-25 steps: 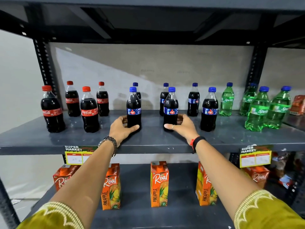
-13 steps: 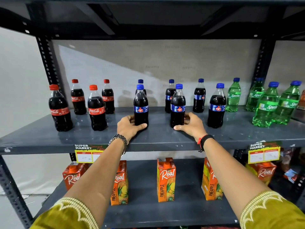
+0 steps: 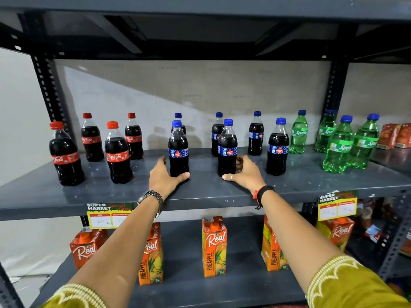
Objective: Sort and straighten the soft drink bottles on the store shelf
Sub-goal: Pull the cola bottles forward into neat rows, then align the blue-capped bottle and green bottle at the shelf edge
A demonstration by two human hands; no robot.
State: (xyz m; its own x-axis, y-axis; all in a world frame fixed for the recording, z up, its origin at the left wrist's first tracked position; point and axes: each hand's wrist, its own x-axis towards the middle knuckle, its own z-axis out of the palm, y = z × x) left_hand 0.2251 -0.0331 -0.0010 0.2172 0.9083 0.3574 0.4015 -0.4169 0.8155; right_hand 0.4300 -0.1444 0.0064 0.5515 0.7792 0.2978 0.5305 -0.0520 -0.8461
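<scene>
Soft drink bottles stand upright on the grey shelf (image 3: pixel 222 192). Red-capped Coca-Cola bottles (image 3: pixel 116 154) are grouped at the left, blue-capped dark cola bottles in the middle, green Sprite bottles (image 3: pixel 339 145) at the right. My left hand (image 3: pixel 164 176) wraps the base of the front-left blue-capped cola bottle (image 3: pixel 178 150). My right hand (image 3: pixel 243 173) cups the base of the front-middle blue-capped cola bottle (image 3: pixel 227 150). A third front cola bottle (image 3: pixel 278 147) stands free to the right, with three more behind.
The lower shelf holds several orange Real pineapple juice cartons (image 3: pixel 214 245). Yellow price tags (image 3: pixel 109 215) hang from the shelf's front edge. Black perforated uprights (image 3: pixel 47 90) frame the shelf, and orange packets (image 3: pixel 393 135) lie at the far right.
Both hands stay on the same two blue-capped bottles. The view has shifted slightly, so the shelf sits a little to the right in the frame.
</scene>
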